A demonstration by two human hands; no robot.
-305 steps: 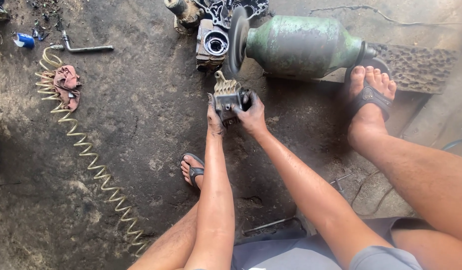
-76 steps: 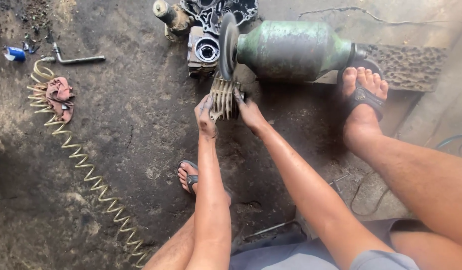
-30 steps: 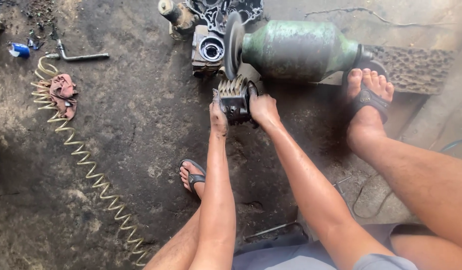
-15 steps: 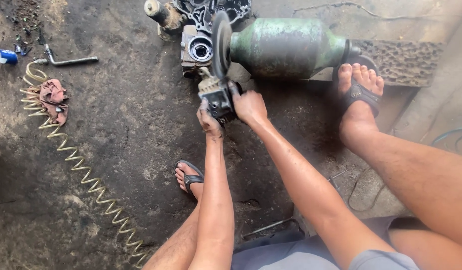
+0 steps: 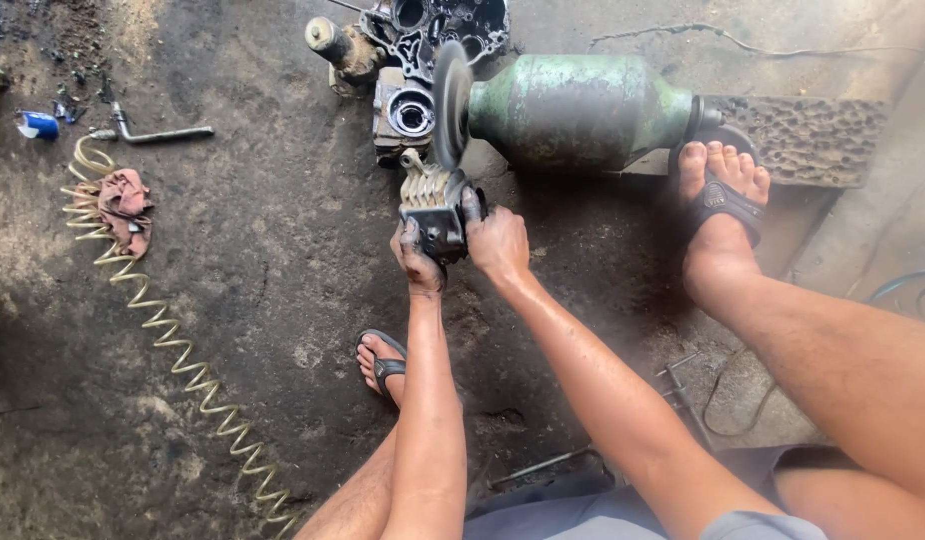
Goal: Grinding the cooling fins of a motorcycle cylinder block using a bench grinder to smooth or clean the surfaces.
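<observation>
Compared with half a second ago, both hands have drawn the finned part slightly down and right of the wheel's lower rim; the view has also shifted.

Lower frame: two forearms rise from the bottom edge toward centre, with a sandalled foot (image 5: 383,362) between them on the dark floor (image 5: 283,250).

Centre: left hand (image 5: 419,260) and right hand (image 5: 499,242) are close together, both clamped on the finned part (image 5: 433,200), left below it, right at its right side. The part is a small grey metal casting, blackened with grime, its pale fins pointing up toward the wheel (image 5: 450,103). It lies directly beyond the hands, long axis running roughly up the frame; whether the fins touch the rim cannot be told. Neither hand is clearly nearer.

Upper centre: the wheel stands edge-on at the left end of a green motor (image 5: 583,110), which lies left to right. A second foot (image 5: 721,215) rests at its right end.

Far left: a coiled hose (image 5: 173,340), rag (image 5: 126,205) and bent wrench (image 5: 153,132).
</observation>
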